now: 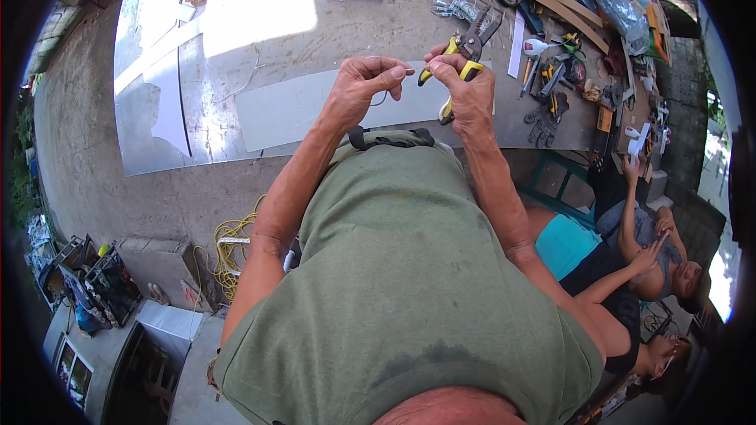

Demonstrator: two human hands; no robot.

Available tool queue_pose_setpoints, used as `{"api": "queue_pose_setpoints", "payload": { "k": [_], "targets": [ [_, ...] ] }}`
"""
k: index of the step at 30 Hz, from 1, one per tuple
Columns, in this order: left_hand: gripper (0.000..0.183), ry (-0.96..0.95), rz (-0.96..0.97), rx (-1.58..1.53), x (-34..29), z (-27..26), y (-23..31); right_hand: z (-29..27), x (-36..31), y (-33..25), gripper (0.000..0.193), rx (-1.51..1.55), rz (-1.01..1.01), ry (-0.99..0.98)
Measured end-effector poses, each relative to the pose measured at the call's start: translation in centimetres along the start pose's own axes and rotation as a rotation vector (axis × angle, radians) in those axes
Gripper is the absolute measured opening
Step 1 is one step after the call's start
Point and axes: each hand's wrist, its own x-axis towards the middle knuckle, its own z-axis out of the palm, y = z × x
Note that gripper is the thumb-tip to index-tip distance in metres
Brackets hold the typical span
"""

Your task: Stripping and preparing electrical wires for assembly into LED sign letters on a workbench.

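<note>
My left hand (368, 83) is closed, pinching a thin wire (381, 101) whose slack bends in a small loop below the fingers. Across a narrow gap, my right hand (466, 94) grips wire strippers (472, 43) with yellow and black handles, their dark jaws pointing up and away. The thumb and forefinger of that hand also come together near the wire's end; whether they touch it is too small to make out. Both hands are above a long pale flat strip (291, 106) lying along the table's near edge.
A metal-topped table (315, 47) carries bundled string lights (453, 8), long brown strips (543, 0), a grey glove (545, 120) and several hand tools at the right. White cut pieces (167, 110) lie left. Two people sit at right. Yellow cord (230, 240) is coiled on the floor.
</note>
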Motion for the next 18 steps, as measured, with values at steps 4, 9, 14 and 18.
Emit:
{"api": "queue_pose_setpoints", "payload": {
  "k": [4, 9, 14, 18],
  "targets": [
    [0.019, -0.034, -0.238, 0.191, 0.1, 0.2, 1.2, -0.9, 0.3, 0.1, 0.008, -0.181, 0.031, -0.148],
    [0.017, 0.099, -0.205, 0.140, -0.1, 1.4, 1.1, -0.9, 0.3, 1.1, 0.007, -0.206, -0.036, -0.110],
    [0.015, 0.222, -0.074, 0.210, -0.2, 0.8, 1.0, -2.1, 0.7, 1.2, 0.029, -0.136, 0.233, -0.224],
    [0.017, 0.324, -0.019, 0.199, -0.7, 0.2, 2.3, -3.4, -0.8, 1.2, 0.039, -0.257, 0.259, -0.390]
  ]
}}
